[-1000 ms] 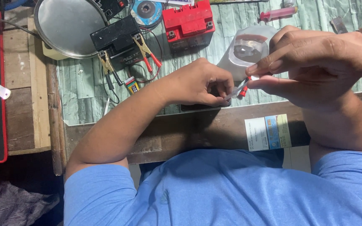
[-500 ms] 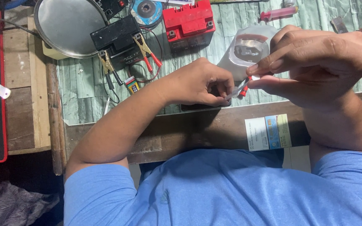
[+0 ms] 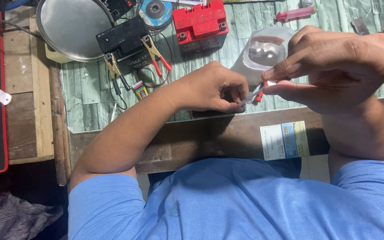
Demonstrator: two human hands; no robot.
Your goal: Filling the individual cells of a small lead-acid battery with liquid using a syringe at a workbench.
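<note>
My left hand (image 3: 212,88) and my right hand (image 3: 336,66) meet over the green-patterned bench top, near its front edge. Between them runs a thin pale wire or tube (image 3: 248,98) with small red terminals (image 3: 260,95). My left fingers pinch its left end and my right thumb and fingers pinch the red-tipped end. A grey lamp housing (image 3: 263,51) lies just behind my hands, partly hidden by the right one.
A black battery (image 3: 123,39) with two clamp leads (image 3: 156,55) sits at the back left beside a red battery (image 3: 201,24). A round metal lid (image 3: 74,26), a grinding disc (image 3: 155,11), a red-handled tool (image 3: 295,14) and a small cell (image 3: 140,91) lie around.
Almost nothing differs; my right fingers have shifted slightly on the red-tipped end while my left hand stays in place.
</note>
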